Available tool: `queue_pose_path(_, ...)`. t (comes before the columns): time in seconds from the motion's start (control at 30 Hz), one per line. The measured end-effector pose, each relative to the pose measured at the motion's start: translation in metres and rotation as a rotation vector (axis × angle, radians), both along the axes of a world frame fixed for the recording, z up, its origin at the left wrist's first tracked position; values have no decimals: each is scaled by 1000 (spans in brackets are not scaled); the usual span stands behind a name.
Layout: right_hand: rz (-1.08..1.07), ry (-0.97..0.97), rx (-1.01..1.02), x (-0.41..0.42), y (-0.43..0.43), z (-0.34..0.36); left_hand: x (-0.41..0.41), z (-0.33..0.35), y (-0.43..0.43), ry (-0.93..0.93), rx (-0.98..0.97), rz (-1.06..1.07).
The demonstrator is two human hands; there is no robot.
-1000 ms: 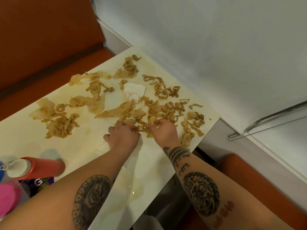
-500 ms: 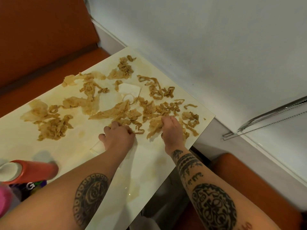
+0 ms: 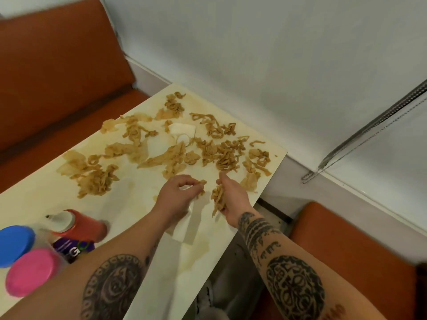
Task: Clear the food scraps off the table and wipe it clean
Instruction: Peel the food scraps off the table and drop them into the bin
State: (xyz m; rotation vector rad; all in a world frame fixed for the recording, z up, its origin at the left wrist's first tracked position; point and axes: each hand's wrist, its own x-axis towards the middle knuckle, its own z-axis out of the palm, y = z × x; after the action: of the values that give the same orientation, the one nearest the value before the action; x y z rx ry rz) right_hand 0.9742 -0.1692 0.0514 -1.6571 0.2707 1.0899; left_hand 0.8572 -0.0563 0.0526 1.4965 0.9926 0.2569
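Brown noodle-like food scraps (image 3: 215, 153) lie scattered over the far half of the cream table (image 3: 129, 192), among wet stains. My right hand (image 3: 233, 199) is lifted a little above the table near its right edge, closed on a bunch of scraps (image 3: 218, 197) that hangs from the palm. My left hand (image 3: 178, 195) is beside it, pinching a small scrap (image 3: 202, 183) at the fingertips and holding a white napkin (image 3: 182, 227) that hangs beneath the palm. A white paper piece (image 3: 182, 130) lies among the far scraps.
A red squeeze bottle (image 3: 78, 225), a purple-labelled bottle (image 3: 74, 249) and blue (image 3: 15, 245) and pink (image 3: 32, 272) lids crowd the table's near left. Orange bench seats (image 3: 57, 77) flank the table. A white wall (image 3: 277, 65) runs along the far side.
My right hand has gathered a bunch of scraps and lifted it off the table. My left hand has risen with a pinched scrap, and the napkin under it now shows.
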Motion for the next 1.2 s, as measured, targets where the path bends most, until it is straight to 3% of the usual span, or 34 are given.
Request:
queue_pose_path(0.23,-50,267,195,-75,-3,18,-61,27,-16,41,129,-237)
queue_pose_path(0.37,-135,211,207,-107,-19,23,-98,35,-19,-39,138,-219)
queue_pose_path(0.7,-336,86,324,-132,-114,63,-142,49,-49,-68,-101,-83)
queue_pose_path(1.2,-729,-129,245,-152,-328,46,-73,38,-241,70,-146,-452)
